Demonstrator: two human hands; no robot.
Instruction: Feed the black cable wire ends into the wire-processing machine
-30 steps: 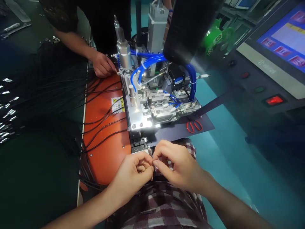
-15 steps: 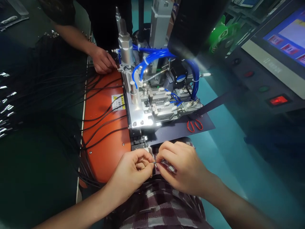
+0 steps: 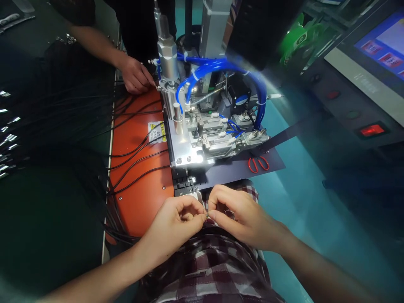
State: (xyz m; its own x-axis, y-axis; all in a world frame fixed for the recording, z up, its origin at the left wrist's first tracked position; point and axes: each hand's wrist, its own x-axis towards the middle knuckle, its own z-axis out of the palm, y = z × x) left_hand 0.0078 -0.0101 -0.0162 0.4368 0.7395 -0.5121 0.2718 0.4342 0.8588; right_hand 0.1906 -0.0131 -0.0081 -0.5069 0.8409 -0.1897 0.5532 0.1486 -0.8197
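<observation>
Over my lap, my left hand (image 3: 184, 221) is closed in a pinch, thumb against forefinger, on a tiny thin wire-like piece (image 3: 207, 215). Facing it, my right hand (image 3: 240, 216) also pinches, and its thumb and fingertip meet at the same piece. The two hands' fingertips almost touch. Most of the piece is hidden by the fingers, and its exact kind is too small to tell. Just beyond the hands stands a metal machine (image 3: 217, 139) with blue air hoses (image 3: 221, 63). Black cables (image 3: 139, 179) run across an orange plate (image 3: 142, 210) to the machine's left edge.
A co-worker's hand (image 3: 137, 75) works at the machine's far left corner. Red-handled scissors (image 3: 258, 164) lie on the dark plate (image 3: 221, 174). Bundled cables (image 3: 69, 84) cover the table at left. A control panel (image 3: 362, 97) with a lit red switch (image 3: 372, 130) stands at right.
My right hand's fingertips have shifted slightly, and less of the small bluish piece shows between the hands. My left hand keeps its pinch. The view has moved a little.
</observation>
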